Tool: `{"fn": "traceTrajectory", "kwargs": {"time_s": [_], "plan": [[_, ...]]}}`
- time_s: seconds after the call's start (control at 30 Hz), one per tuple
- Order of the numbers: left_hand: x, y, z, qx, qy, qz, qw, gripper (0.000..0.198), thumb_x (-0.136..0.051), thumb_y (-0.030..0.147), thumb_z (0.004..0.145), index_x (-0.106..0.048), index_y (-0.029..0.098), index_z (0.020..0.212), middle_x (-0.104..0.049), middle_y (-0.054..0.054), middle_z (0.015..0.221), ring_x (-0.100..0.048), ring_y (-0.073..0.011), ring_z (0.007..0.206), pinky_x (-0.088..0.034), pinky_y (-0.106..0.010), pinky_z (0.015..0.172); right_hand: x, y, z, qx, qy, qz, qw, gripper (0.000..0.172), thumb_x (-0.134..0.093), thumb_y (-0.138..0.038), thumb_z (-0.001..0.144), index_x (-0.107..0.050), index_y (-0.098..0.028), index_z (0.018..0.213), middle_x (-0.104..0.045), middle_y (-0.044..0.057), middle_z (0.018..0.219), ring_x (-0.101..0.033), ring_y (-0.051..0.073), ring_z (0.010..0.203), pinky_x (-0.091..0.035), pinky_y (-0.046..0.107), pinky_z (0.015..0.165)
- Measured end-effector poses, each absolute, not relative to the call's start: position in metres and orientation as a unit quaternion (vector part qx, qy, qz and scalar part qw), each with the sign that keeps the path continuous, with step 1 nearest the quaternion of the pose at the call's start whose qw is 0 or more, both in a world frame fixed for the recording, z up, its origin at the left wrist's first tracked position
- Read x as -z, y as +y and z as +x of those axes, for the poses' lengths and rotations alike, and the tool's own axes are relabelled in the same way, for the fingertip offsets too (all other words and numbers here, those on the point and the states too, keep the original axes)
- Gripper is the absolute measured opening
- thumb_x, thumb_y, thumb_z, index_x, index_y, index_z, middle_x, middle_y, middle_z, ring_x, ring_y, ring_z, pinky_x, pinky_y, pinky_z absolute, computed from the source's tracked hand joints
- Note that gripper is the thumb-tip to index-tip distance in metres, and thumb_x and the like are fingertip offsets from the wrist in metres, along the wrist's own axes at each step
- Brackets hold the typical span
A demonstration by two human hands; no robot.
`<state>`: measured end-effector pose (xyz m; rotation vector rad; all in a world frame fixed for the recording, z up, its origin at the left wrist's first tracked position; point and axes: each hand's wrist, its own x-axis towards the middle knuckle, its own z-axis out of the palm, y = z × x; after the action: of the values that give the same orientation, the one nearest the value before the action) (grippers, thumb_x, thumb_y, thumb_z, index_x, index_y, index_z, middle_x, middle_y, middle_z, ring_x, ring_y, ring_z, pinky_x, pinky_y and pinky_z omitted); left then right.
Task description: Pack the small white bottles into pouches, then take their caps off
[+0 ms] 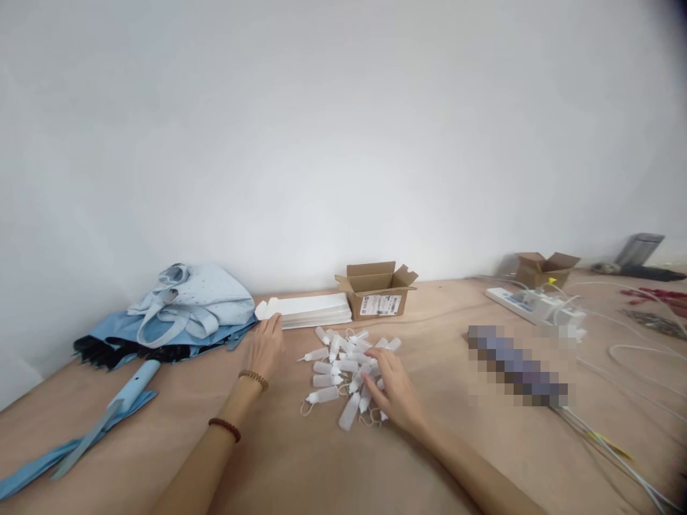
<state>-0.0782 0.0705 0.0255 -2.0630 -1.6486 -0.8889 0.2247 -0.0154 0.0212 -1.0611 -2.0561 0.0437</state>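
Note:
My left hand (267,345) sits at the near end of a stack of white paper sheets or envelopes (314,310), its fingertips against the stack's edge. Whether it grips a sheet is hidden. My right hand (393,393) lies over a loose pile of small white plastic dropper bottles (335,375), fingers apart and touching several of them. Some bottles have thin loops attached at their caps. Part of the pile is hidden under that hand.
An open cardboard box (376,292) stands behind the stack. A pale blue tote bag (190,304) lies on blue fabric at left. A power strip (529,306) with white cables, a second cardboard box (544,270) and a pixelated patch (518,365) are at right.

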Motion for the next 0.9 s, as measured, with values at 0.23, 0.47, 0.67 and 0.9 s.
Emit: {"fn": "traceTrajectory", "kwargs": {"time_s": [0.23, 0.47, 0.67, 0.9], "plan": [[-0.032, -0.004, -0.061, 0.389, -0.555, -0.723, 0.137, 0.042, -0.030, 0.012, 0.089, -0.041, 0.011, 0.129, -0.047, -0.018, 0.129, -0.051, -0.0271, 0.119, -0.047, -0.042, 0.094, -0.031, -0.024, 0.217, 0.072, -0.820, -0.376, 0.424, 0.035, -0.046, -0.022, 0.089, -0.042, -0.016, 0.123, -0.053, 0.016, 0.118, -0.051, 0.027, 0.111, -0.045, 0.046, 0.092], [-0.047, -0.053, -0.009, 0.427, -0.467, -0.766, 0.110, 0.041, -0.036, 0.014, 0.090, -0.040, 0.016, 0.131, -0.050, -0.014, 0.128, -0.049, -0.0238, 0.121, -0.046, -0.040, 0.100, -0.029, -0.033, 0.208, 0.185, -0.837, -0.327, 0.398, 0.050, -0.044, -0.016, 0.088, -0.033, -0.015, 0.137, -0.043, 0.017, 0.138, -0.031, 0.030, 0.133, -0.037, 0.052, 0.102], [-0.036, -0.077, 0.030, 0.395, -0.336, -0.854, 0.038, 0.043, -0.038, 0.010, 0.087, -0.043, 0.012, 0.130, -0.055, -0.017, 0.125, -0.052, -0.0233, 0.118, -0.050, -0.035, 0.095, -0.026, -0.029, 0.213, 0.239, -0.846, -0.356, 0.316, 0.053, -0.035, -0.008, 0.089, -0.029, -0.011, 0.142, -0.041, 0.017, 0.141, -0.030, 0.028, 0.135, -0.031, 0.054, 0.106], [-0.038, -0.072, 0.026, 0.501, -0.412, -0.760, -0.032, 0.022, -0.042, 0.021, 0.090, -0.059, 0.018, 0.103, -0.060, -0.013, 0.106, -0.060, -0.0223, 0.099, -0.056, -0.037, 0.080, -0.021, -0.020, 0.221, 0.238, -0.851, -0.373, 0.285, 0.056, -0.038, -0.003, 0.084, -0.037, -0.013, 0.139, -0.047, 0.017, 0.137, -0.039, 0.027, 0.129, -0.038, 0.048, 0.102]]}}
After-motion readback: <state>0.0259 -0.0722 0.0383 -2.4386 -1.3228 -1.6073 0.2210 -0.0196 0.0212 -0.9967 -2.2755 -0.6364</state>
